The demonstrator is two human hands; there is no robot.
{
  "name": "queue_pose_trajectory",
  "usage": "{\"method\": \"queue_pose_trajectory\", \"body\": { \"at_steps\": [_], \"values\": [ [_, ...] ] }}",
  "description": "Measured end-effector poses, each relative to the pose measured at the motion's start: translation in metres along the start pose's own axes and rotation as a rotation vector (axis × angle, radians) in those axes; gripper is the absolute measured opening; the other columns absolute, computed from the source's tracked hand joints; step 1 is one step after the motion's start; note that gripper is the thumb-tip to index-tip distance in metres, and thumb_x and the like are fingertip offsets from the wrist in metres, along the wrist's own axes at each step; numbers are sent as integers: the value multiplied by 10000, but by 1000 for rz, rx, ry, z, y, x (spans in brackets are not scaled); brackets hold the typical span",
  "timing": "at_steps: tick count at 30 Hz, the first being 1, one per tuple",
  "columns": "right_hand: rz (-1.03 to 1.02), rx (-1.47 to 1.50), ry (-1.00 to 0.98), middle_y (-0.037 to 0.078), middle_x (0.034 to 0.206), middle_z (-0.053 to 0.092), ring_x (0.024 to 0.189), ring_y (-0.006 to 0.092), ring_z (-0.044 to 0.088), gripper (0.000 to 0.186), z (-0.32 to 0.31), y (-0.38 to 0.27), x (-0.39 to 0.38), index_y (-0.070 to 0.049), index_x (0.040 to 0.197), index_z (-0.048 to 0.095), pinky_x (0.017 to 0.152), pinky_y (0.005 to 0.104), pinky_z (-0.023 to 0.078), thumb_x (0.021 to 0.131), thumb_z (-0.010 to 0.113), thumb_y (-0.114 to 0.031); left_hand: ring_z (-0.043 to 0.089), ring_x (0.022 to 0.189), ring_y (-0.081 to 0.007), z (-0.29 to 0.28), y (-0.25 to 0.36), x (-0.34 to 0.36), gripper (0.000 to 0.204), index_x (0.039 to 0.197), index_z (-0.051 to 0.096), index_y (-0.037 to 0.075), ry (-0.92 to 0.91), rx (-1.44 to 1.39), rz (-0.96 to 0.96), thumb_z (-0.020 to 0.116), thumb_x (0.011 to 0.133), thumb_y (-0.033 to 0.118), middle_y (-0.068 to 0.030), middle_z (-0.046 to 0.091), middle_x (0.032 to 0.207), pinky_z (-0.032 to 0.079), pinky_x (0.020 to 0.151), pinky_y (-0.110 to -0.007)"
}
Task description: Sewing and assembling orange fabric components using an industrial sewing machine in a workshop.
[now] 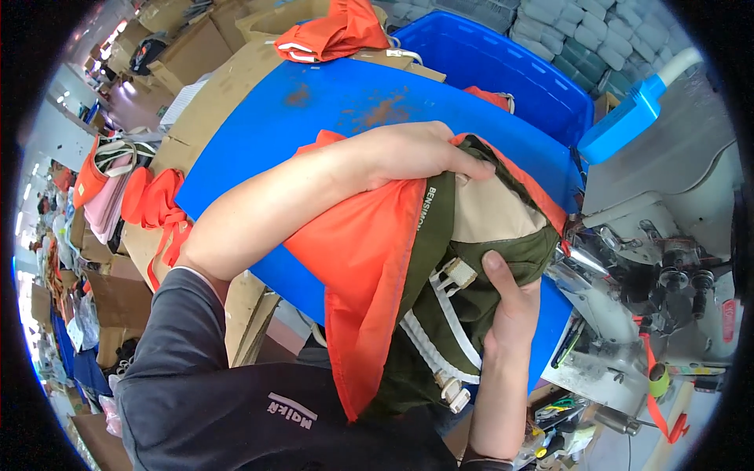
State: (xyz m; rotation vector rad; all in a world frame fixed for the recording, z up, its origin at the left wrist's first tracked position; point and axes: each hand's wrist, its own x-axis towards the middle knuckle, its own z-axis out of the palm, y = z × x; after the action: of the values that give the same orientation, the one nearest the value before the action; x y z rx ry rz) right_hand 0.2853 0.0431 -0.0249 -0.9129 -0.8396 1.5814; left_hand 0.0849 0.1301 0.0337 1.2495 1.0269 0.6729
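Several orange cloth pieces (153, 206) hang at the far left over a cardboard-covered worktop (210, 98), beside a pink and orange bundle (106, 177). Right of them a blue sheet (330, 102) slopes over the worktop, and a blue bin (510, 67) stands behind it with another orange piece (334, 31) draped just before its near rim.

Over the sheet lies the garment (416, 275), a bunched piece of orange, olive and beige cloth with white straps (440, 330) and pale buckles, held up in front of the person between both hands. The left hand (416, 153) lies across its top, fingers curled and pressed down into the orange and olive folds. The right hand (510, 302) comes up from below, thumb pressed on the olive panel and fingers tucked behind it, pinching the cloth.

It looks light, soft and limp, likely somewhat slick, so it will sag and slide wherever it is unsupported. The straps and buckles dangle and could snag. Seams, the olive band and the strap roots look like the firmest places to take hold.

At the far right stands a sewing machine (667, 235) with a blue lamp head (624, 122) above it.
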Motion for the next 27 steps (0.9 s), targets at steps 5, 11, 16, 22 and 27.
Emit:
{"method": "queue_pose_trajectory", "body": {
  "at_steps": [5,11,16,22,27],
  "values": [
    [-32,-13,33,112,1354,549,1217,228,541,689,-2,5,0,-9,1402,437,1061,358,389,802,766,-88,590,1054,-112,-16,-28,38,355,1196,651,34,54,161,50,671,907,239,-40,667,1163,435,936,-272],
    [33,23,36,116,1366,537,1223,235,536,674,-6,6,-1,-9,1401,435,1063,363,386,819,757,-117,571,1025,-95,-14,-25,35,326,1189,655,49,10,218,211,634,925,238,-18,666,1136,426,923,-269],
    [8,10,26,121,1371,530,1222,235,534,667,-6,6,0,-4,1406,425,1059,365,388,832,742,-124,561,941,-90,-15,-28,43,301,1103,686,37,14,248,88,643,923,274,0,670,1028,426,847,-258],
    [16,48,8,108,1327,559,1183,208,549,626,-5,3,-2,2,1365,465,1042,352,391,817,752,-88,564,955,-85,-15,-33,49,321,1097,694,44,33,282,122,646,921,308,-2,674,1034,437,844,-265],
    [-62,-241,-101,78,1185,648,1046,158,604,538,-10,-2,-4,25,1263,558,941,301,453,774,781,5,570,1073,-144,-18,-22,25,525,1275,591,22,-19,177,123,684,884,361,-83,638,1211,434,940,-296]
  ]
}}
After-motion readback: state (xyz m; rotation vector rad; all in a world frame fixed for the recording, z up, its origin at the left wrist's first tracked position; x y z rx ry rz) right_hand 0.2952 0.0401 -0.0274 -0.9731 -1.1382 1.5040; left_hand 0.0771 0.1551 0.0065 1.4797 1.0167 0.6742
